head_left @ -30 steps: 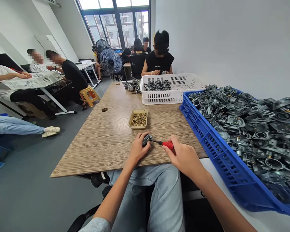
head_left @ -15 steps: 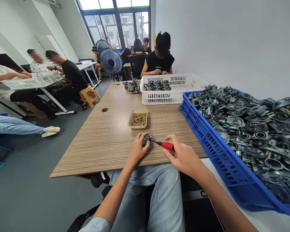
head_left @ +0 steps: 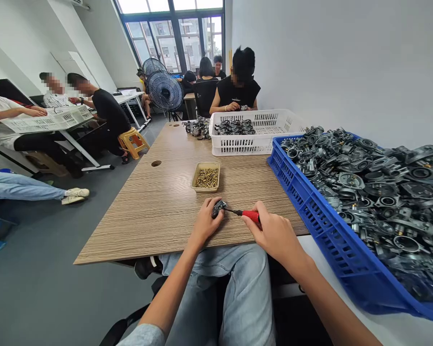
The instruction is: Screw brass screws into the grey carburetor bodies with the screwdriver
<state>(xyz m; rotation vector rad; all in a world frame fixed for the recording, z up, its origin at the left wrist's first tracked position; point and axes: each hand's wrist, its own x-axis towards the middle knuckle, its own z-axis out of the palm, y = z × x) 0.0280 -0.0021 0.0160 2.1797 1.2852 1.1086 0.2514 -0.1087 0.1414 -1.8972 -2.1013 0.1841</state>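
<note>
Centre frame, left hand (head_left: 206, 220) has fingers curled round a dark part (head_left: 219, 208); right hand (head_left: 274, 231) wraps a red-handled screwdriver (head_left: 251, 215); upper centre, black shirt (head_left: 250, 91), lettering (head_left: 240, 100) too small to read!

Light-blue jeans (head_left: 250, 293) are worn, the denim faded almost to white along the upper surface of the right thigh, dulled to a greyer blue in the shade of the left one, and marked by soft creases toward the knees. The left upper arm is covered by a pale grey sleeve (head_left: 144, 335), faintly mottled in texture and ended near the elbow, below which the left forearm (head_left: 180, 271) and the left hand (head_left: 205, 223) are bare. The right forearm (head_left: 323, 286) and the right hand (head_left: 276, 235) are likewise uncovered.
</note>
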